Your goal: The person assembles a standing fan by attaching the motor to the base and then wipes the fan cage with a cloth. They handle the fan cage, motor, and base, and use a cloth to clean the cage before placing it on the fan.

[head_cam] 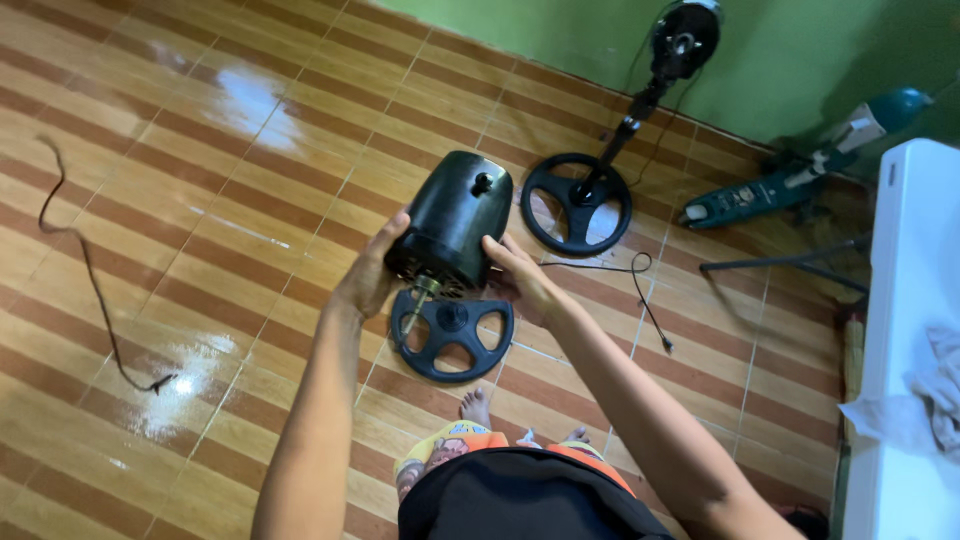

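Both hands hold a black fan motor housing (452,222) above the tiled floor (200,200).
The left hand (372,275) and right hand (520,275) clasp its sides; just below them lies a black round base (452,335).

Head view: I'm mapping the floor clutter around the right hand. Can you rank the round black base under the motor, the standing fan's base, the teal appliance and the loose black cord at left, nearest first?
From the right hand:
1. Round black base, just below the hand.
2. Standing fan's base, above and to its right.
3. Teal appliance, far right by the wall.
4. Loose black cord, far left on the floor.
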